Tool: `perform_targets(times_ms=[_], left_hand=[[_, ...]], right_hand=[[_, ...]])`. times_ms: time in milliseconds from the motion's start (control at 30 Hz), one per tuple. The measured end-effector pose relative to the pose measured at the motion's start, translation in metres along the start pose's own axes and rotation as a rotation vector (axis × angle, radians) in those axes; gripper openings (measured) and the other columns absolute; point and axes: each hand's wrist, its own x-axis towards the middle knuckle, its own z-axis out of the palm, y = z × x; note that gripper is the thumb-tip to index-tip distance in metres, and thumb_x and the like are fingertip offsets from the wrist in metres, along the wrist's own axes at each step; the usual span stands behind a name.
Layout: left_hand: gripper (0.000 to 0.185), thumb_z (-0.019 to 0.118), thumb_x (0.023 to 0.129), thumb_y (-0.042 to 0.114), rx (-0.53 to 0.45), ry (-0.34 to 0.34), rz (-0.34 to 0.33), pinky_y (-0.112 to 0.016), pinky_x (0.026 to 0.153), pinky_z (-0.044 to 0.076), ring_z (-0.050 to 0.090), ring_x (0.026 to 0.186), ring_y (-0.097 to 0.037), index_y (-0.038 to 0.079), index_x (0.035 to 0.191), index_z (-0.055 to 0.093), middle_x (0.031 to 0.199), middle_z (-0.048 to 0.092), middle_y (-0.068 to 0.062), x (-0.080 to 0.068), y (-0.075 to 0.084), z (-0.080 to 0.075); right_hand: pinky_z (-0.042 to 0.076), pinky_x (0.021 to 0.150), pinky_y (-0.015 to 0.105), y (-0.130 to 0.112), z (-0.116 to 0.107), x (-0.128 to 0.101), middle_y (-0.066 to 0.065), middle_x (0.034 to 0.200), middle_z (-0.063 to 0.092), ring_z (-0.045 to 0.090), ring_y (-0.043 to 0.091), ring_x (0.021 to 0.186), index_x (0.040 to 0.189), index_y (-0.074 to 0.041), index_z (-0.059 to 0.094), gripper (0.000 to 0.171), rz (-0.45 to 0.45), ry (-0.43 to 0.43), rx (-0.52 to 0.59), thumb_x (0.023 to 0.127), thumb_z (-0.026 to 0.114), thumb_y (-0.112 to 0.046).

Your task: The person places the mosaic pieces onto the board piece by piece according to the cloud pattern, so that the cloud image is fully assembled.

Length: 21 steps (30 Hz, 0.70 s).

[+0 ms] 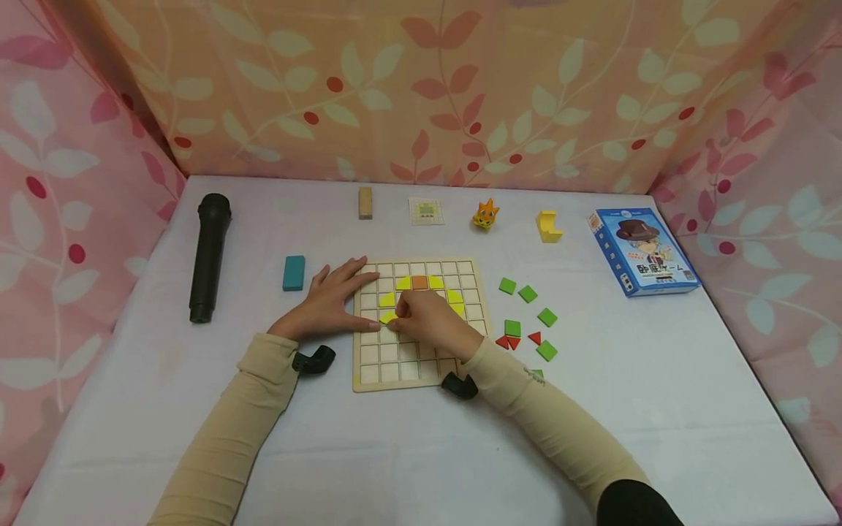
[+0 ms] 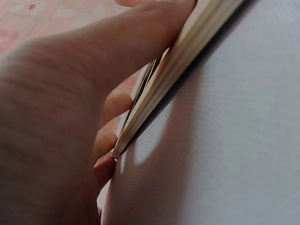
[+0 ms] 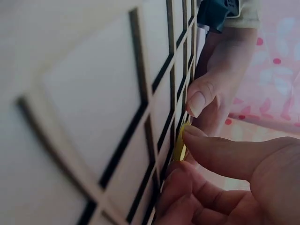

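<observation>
A wooden grid board point(image 1: 381, 374) lies on the white table, with yellow rounded pieces point(image 1: 454, 296) and one orange square point(image 1: 419, 282) set in its upper cells. My left hand point(image 1: 332, 301) rests along the board's left edge, fingers spread and thumb on the rim. Over the board's middle, my right hand point(image 1: 434, 321) pinches a yellow piece point(image 3: 180, 146) between thumb and fingers at a cell near the left side. Part of the grid is hidden beneath the right hand. Loose green squares point(image 1: 547, 317) and small red triangles point(image 1: 534, 337) lie right of the board.
At the left lie a black microphone-shaped object point(image 1: 210, 256) and a teal block point(image 1: 294, 273). Along the back are a wooden block point(image 1: 365, 203), a pattern card point(image 1: 426, 211), an orange figurine point(image 1: 484, 214) and a yellow piece point(image 1: 549, 226). A blue box point(image 1: 647, 252) sits at right.
</observation>
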Motion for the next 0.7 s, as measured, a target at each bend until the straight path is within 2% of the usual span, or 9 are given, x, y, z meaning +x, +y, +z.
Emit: perform_targets(times_ms=[267, 700], left_hand=[[0.095, 0.074, 0.071, 0.063, 0.005, 0.009, 0.016, -0.057, 0.114, -0.004, 0.006, 0.148, -0.027, 0.024, 0.148, 0.036, 0.161, 0.013, -0.005, -0.0002, -0.0018, 0.0008], [0.094, 0.073, 0.071, 0.063, 0.008, 0.01, 0.014, -0.056, 0.114, -0.004, 0.006, 0.148, -0.026, 0.024, 0.148, 0.036, 0.161, 0.013, -0.004, 0.0001, -0.0012, 0.001]], right_hand=[[0.04, 0.053, 0.022, -0.0071, 0.0012, 0.0005, -0.002, 0.07, 0.058, 0.05, 0.011, 0.059, 0.078, -0.012, 0.058, 0.025, 0.024, 0.011, -0.088, 0.091, 0.067, -0.031], [0.036, 0.049, 0.022, -0.0067, 0.0057, 0.0039, -0.001, 0.064, 0.053, 0.048, 0.011, 0.053, 0.077, -0.011, 0.056, 0.028, 0.006, 0.019, -0.144, 0.094, 0.062, -0.032]])
